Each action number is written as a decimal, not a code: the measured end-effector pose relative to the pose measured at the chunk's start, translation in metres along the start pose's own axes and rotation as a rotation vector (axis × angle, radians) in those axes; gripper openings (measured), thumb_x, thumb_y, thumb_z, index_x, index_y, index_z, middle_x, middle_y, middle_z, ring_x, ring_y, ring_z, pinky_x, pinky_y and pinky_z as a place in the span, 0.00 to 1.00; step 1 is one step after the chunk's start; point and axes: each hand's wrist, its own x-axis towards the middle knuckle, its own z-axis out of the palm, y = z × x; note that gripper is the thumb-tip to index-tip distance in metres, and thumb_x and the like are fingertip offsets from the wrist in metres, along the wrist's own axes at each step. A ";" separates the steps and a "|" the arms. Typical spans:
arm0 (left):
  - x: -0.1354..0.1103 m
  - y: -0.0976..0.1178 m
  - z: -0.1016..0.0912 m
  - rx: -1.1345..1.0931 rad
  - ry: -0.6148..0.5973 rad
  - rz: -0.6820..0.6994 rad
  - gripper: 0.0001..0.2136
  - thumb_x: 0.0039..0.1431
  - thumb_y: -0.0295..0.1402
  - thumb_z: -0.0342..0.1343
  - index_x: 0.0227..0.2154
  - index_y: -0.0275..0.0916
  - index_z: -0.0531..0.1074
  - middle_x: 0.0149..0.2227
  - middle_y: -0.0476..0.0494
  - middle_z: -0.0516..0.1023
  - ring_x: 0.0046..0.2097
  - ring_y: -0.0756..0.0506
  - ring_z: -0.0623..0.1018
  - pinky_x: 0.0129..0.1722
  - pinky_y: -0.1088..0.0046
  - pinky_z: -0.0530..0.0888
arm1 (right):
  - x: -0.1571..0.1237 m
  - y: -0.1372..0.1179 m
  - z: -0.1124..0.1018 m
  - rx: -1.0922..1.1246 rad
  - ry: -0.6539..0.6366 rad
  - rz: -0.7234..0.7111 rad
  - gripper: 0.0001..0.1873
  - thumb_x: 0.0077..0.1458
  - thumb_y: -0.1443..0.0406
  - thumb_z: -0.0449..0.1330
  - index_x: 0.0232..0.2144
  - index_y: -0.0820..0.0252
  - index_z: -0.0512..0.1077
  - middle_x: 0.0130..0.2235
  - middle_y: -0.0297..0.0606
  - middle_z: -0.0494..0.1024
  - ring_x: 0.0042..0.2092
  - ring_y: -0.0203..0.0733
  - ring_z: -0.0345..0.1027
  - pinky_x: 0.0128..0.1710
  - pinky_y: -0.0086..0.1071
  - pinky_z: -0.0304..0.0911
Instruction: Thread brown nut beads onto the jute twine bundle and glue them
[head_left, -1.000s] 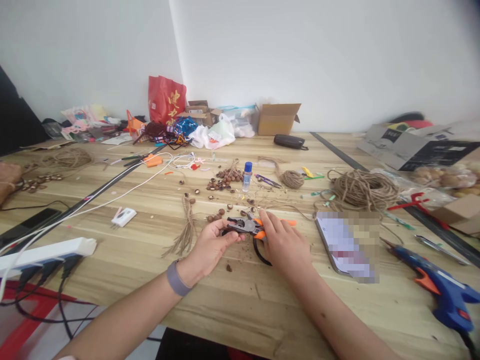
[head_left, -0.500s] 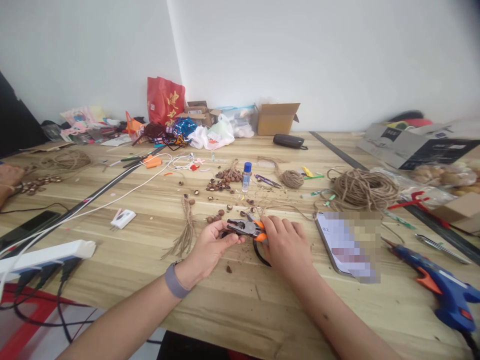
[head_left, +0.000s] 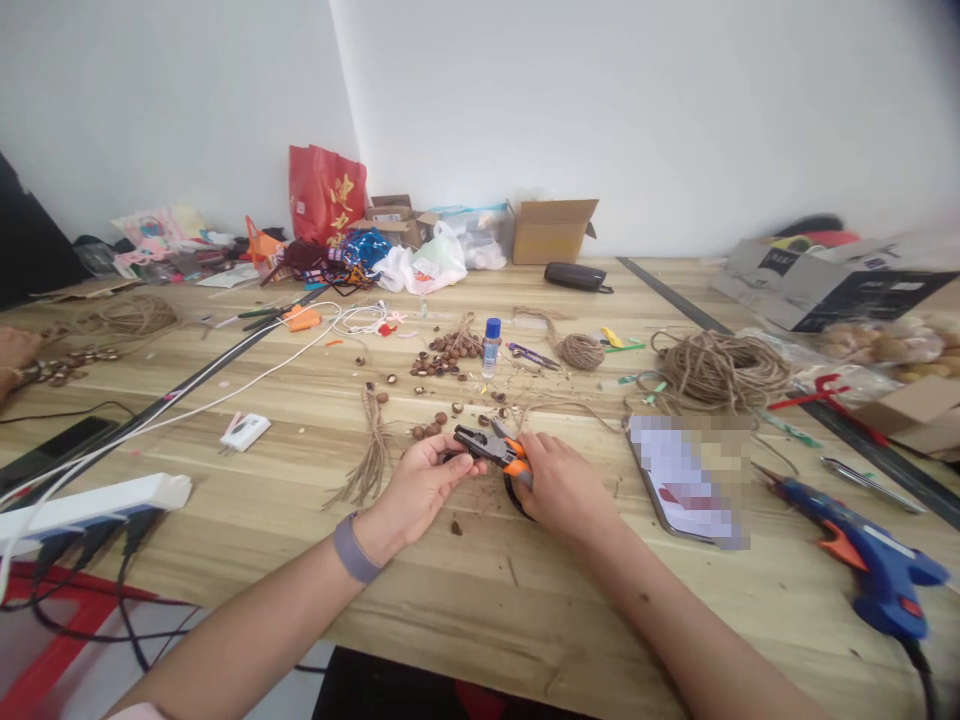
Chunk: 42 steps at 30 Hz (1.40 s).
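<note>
My right hand (head_left: 566,487) is wrapped around the orange handles of a pair of pliers (head_left: 484,443), whose dark jaws point left. My left hand (head_left: 426,490) is closed in a pinch right at the jaws. A small dark thing sits at its fingertips, too covered to name. Beneath the right hand shows a black loop (head_left: 517,498), perhaps a scissors handle. Several brown nut shells (head_left: 429,426) lie just beyond the left hand, and a bundle of twine strands (head_left: 369,450) rests to its left. Small crumbs are scattered under the pliers.
A blue-capped bottle (head_left: 491,347) stands by a heap of nut shells (head_left: 450,352). To the right are a twine coil (head_left: 724,370), a phone (head_left: 667,490) and a blue glue gun (head_left: 862,550). A power strip (head_left: 97,510) lies left. Another person's hand (head_left: 16,355) is at the far left.
The pliers have tilted slightly, and their jaws have shifted a little up and left. Both hands keep their hold. The whole view has moved slightly.
</note>
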 end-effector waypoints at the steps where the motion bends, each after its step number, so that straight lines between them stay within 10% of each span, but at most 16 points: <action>1: 0.000 -0.001 0.000 -0.007 0.000 -0.009 0.12 0.38 0.29 0.71 0.26 0.33 0.74 0.27 0.47 0.79 0.32 0.51 0.77 0.39 0.76 0.72 | 0.001 0.000 0.001 -0.014 -0.004 0.010 0.13 0.53 0.67 0.53 0.42 0.63 0.67 0.40 0.45 0.75 0.42 0.46 0.69 0.37 0.32 0.55; 13: 0.005 0.000 -0.004 -0.061 0.057 -0.077 0.09 0.48 0.20 0.62 0.32 0.34 0.71 0.32 0.46 0.80 0.33 0.52 0.79 0.40 0.79 0.74 | -0.002 0.016 -0.004 -0.084 0.380 0.021 0.18 0.54 0.65 0.57 0.48 0.61 0.70 0.45 0.42 0.78 0.45 0.49 0.67 0.42 0.38 0.60; 18: 0.003 0.002 -0.001 -0.058 0.023 -0.086 0.11 0.47 0.21 0.63 0.34 0.33 0.70 0.34 0.43 0.80 0.33 0.52 0.78 0.40 0.79 0.74 | -0.004 0.014 -0.002 -0.089 0.371 0.111 0.25 0.53 0.69 0.55 0.55 0.58 0.64 0.50 0.41 0.75 0.43 0.44 0.70 0.28 0.32 0.62; 42: -0.001 -0.002 0.001 0.105 0.025 0.058 0.13 0.38 0.29 0.70 0.29 0.34 0.75 0.32 0.46 0.79 0.33 0.48 0.77 0.42 0.68 0.72 | -0.007 -0.003 0.011 -0.224 0.315 0.014 0.26 0.54 0.70 0.53 0.57 0.58 0.63 0.51 0.46 0.71 0.47 0.46 0.66 0.20 0.26 0.60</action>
